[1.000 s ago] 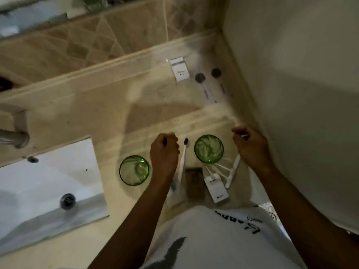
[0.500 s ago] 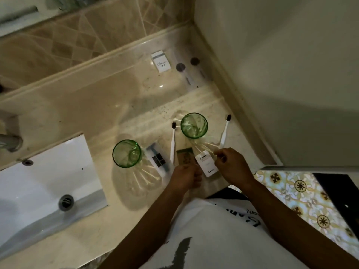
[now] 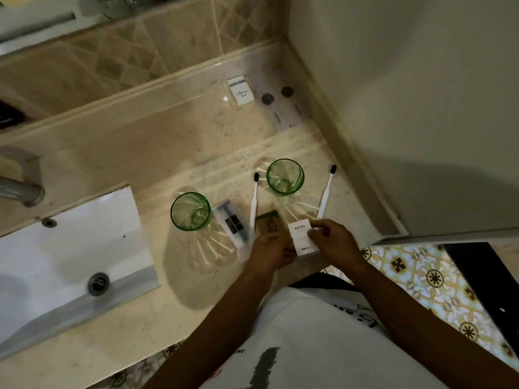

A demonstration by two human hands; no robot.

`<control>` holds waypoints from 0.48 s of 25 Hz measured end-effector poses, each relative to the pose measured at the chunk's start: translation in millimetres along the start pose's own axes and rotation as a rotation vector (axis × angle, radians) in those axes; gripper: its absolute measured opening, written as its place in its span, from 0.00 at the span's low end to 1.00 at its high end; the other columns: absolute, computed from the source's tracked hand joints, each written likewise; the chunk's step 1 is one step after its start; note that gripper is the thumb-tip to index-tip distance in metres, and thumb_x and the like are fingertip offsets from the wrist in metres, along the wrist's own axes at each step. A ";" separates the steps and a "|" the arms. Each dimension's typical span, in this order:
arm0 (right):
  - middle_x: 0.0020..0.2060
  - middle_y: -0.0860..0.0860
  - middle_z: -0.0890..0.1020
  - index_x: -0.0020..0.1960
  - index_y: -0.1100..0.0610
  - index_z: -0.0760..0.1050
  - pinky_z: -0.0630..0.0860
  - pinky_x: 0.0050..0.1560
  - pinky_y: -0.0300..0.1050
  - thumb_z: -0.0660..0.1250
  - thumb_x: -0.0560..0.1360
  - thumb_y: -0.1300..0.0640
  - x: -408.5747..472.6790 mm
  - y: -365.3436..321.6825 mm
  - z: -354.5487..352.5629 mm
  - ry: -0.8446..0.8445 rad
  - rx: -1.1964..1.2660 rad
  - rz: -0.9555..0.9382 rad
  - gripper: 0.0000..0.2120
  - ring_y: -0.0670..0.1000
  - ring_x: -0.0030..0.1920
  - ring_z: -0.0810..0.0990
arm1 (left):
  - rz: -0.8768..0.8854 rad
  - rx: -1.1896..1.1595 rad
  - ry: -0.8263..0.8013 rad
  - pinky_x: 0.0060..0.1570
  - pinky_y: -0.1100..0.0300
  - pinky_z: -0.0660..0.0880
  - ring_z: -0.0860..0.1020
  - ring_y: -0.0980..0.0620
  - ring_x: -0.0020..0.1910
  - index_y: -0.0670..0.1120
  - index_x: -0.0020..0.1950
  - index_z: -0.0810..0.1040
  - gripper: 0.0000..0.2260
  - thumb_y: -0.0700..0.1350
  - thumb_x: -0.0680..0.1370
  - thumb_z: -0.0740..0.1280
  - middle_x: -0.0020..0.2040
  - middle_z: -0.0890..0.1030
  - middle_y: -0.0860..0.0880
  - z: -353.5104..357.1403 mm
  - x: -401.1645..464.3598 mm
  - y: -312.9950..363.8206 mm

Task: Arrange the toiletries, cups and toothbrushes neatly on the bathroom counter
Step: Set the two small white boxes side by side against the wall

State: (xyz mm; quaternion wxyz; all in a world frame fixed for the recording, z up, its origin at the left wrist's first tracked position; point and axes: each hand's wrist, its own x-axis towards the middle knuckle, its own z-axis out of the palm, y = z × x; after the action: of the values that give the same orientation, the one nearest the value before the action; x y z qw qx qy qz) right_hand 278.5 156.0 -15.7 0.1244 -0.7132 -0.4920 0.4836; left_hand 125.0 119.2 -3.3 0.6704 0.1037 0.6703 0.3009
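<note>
Beige marble counter (image 3: 118, 153) fills most of the view, white rectangular sink (image 3: 56, 248) set into it at left, chrome faucet (image 3: 19, 190) at the left edge above it. Two green glass cups stand upright: left cup (image 3: 190, 211) near the sink's right edge, right cup (image 3: 285, 176) farther back and to the right. Clear packet with a razor (image 3: 231, 224) lies just right of the left cup. Two white toothbrushes with dark bristles flank the right cup, heads pointing far: left toothbrush (image 3: 254, 199) just left of it, right toothbrush (image 3: 325, 193) to its right, near the wall. Brown-green sachet (image 3: 266, 224) lies flat between the razor packet and the hands. At the near counter edge both hands meet on a white HOTEL box (image 3: 300, 234): right hand (image 3: 334, 242) pinches its right edge with thumb and fingers, left hand (image 3: 269, 251) curls against its near-left side, fingers touching; can't tell if that hand actually clamps it. Far back near the corner: another small white box (image 3: 240, 90), with two dark-capped clear bottles (image 3: 276, 108) lying beside it to the right.
</note>
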 end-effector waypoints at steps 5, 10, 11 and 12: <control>0.48 0.55 0.83 0.55 0.56 0.76 0.75 0.33 0.41 0.71 0.75 0.60 -1.3 -21.2 13.3 -0.075 0.263 0.040 0.10 0.51 0.40 0.82 | 0.137 -0.052 0.077 0.48 0.54 0.83 0.85 0.48 0.48 0.45 0.54 0.83 0.11 0.33 0.76 0.69 0.52 0.85 0.45 -16.9 -13.2 -2.0; 0.51 0.51 0.82 0.55 0.50 0.78 0.80 0.39 0.40 0.73 0.72 0.66 -6.9 -64.8 23.0 -0.188 0.230 -0.226 0.17 0.49 0.47 0.84 | 0.285 -0.095 0.193 0.39 0.59 0.79 0.82 0.52 0.41 0.49 0.59 0.83 0.11 0.40 0.80 0.64 0.49 0.84 0.46 -45.4 -31.4 21.1; 0.51 0.51 0.82 0.52 0.49 0.79 0.80 0.42 0.40 0.72 0.71 0.70 -7.3 -75.4 24.0 -0.211 0.220 -0.328 0.18 0.47 0.47 0.83 | 0.285 -0.166 0.205 0.41 0.54 0.80 0.81 0.49 0.42 0.48 0.57 0.83 0.11 0.42 0.81 0.63 0.47 0.84 0.44 -51.6 -34.8 28.3; 0.52 0.51 0.82 0.51 0.49 0.80 0.80 0.46 0.41 0.70 0.70 0.73 -5.6 -84.7 25.4 -0.226 0.209 -0.426 0.20 0.45 0.49 0.83 | 0.290 -0.261 0.191 0.44 0.51 0.80 0.82 0.46 0.42 0.46 0.56 0.83 0.10 0.42 0.82 0.62 0.46 0.83 0.42 -57.4 -38.6 36.0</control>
State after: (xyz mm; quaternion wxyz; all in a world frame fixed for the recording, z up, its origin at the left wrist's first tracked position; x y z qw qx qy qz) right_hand 208.4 184.9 30.0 0.2406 -0.5184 -0.5891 0.5712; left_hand 63.4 111.8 44.0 0.5611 0.0825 0.6643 0.4869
